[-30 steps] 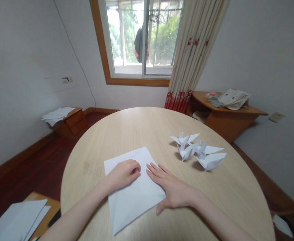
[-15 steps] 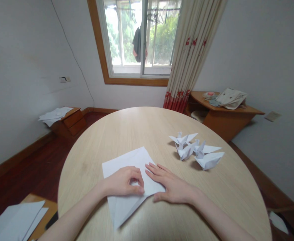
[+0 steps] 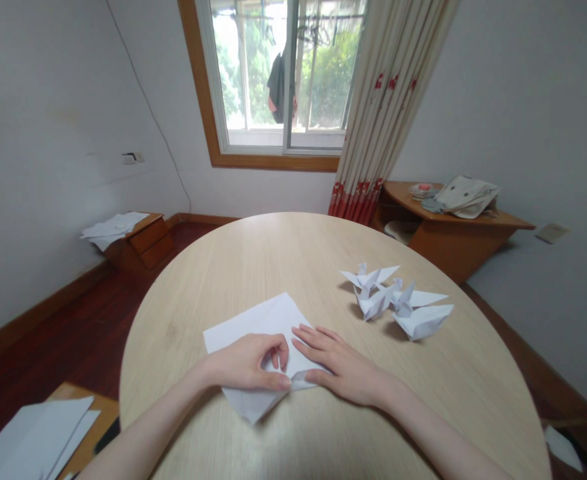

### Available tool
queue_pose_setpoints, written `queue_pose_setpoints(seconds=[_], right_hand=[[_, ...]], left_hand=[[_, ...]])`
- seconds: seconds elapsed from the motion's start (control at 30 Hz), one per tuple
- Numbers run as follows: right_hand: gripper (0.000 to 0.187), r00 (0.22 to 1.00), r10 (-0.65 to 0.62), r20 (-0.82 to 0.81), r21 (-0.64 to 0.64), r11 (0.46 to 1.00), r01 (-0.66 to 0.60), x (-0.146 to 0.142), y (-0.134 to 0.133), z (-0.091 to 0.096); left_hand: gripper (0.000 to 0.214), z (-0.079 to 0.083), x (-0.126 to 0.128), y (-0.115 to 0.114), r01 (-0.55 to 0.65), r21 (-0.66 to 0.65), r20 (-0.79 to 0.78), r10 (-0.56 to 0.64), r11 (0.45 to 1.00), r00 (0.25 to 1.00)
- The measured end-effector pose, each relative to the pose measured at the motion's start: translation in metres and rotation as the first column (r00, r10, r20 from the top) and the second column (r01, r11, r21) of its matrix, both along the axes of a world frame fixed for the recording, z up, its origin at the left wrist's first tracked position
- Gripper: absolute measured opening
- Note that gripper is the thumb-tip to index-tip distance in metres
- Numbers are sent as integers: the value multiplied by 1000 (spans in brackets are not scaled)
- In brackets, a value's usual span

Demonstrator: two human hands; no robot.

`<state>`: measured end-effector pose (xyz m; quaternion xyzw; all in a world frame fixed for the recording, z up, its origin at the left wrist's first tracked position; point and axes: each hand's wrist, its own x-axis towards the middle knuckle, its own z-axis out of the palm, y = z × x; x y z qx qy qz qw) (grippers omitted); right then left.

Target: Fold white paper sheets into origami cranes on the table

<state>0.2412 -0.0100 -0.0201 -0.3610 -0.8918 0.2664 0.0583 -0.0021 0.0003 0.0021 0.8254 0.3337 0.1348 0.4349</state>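
A sheet of white paper [image 3: 268,313] lies on the round table, its far corner pointing toward the window. Its near part is folded over, and the loose corner [image 3: 254,408] juts toward me, raised a little. My left hand [image 3: 253,360] has its fingers curled over the sheet, with the thumb at the folded near edge. Between that thumb and my right hand a narrow strip of the flap stands up. My right hand [image 3: 331,360] rests flat on the right part of the sheet, fingers stretched out, thumb along the near edge.
Several folded paper cranes [image 3: 373,300] stand on the table [image 3: 273,247] to the right. White sheets [image 3: 33,437] lie on a low wooden surface at the lower left. A wooden corner desk [image 3: 453,243] with a cloth bag [image 3: 468,197] stands beyond, near the curtain [image 3: 373,147].
The paper's near corner has come up and away from me, shrinking the part that sticks out below my left hand. My right thumb has moved up onto the paper's edge.
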Motion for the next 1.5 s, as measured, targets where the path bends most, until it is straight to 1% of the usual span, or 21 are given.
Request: queue_pose_setpoints(seconds=[0.13, 0.33, 0.43, 0.53, 0.63, 0.7, 0.77, 0.83, 0.9, 1.03, 1.1, 1.27, 1.4, 1.5], right_hand=[[53, 999, 13, -34, 12, 1000, -12, 0, 0, 0], [50, 997, 31, -64, 72, 997, -27, 0, 0, 0], [48, 994, 52, -97, 88, 995, -44, 0, -1, 1], [49, 993, 55, -108, 97, 994, -44, 0, -2, 3], [48, 993, 57, -105, 112, 993, -45, -1, -3, 5], [47, 994, 54, -96, 128, 991, -41, -1, -3, 6], [45, 995, 47, -92, 151, 988, -33, -2, -4, 7], [43, 994, 46, -100, 180, 983, -27, -2, -4, 6], [39, 993, 50, -111, 211, 977, -26, -2, -4, 5], [34, 991, 61, -115, 269, 963, -28, -1, -4, 2], [31, 990, 73, -118, 292, 956, -36, -1, -4, 2], [21, 988, 91, -122, 310, 950, -49, -5, -8, 6], [11, 998, 24, -63, 282, 960, -5, -10, -13, 12], [9, 1000, -17, 3, 261, 965, 16, -11, -16, 12]], left_hand=[[38, 2, -1, -1, 60, -63, 58, -56, 996, 997], [40, 6, -1, -2, 135, -145, 72, -126, 980, 989], [37, 8, -2, -2, 189, -145, 61, -182, 971, 981], [42, 9, -2, -1, 245, -125, 70, -238, 961, 969], [52, 7, -2, -1, 223, -144, 102, -209, 964, 973], [57, 5, 0, -2, 187, -220, 136, -160, 957, 978], [60, 4, 2, -4, 174, -308, 176, -124, 935, 977], [61, 4, 4, -5, 184, -361, 210, -112, 914, 971], [61, 4, 5, -5, 202, -386, 242, -112, 900, 964], [61, 8, 3, -4, 262, -443, 295, -136, 858, 946], [61, 11, 2, -4, 264, -440, 281, -147, 858, 948], [64, 15, 1, -4, 230, -345, 166, -182, 910, 969], [64, 15, 1, -3, 232, -296, 125, -203, 926, 971], [62, 14, 2, -2, 225, -269, 98, -206, 936, 974]])
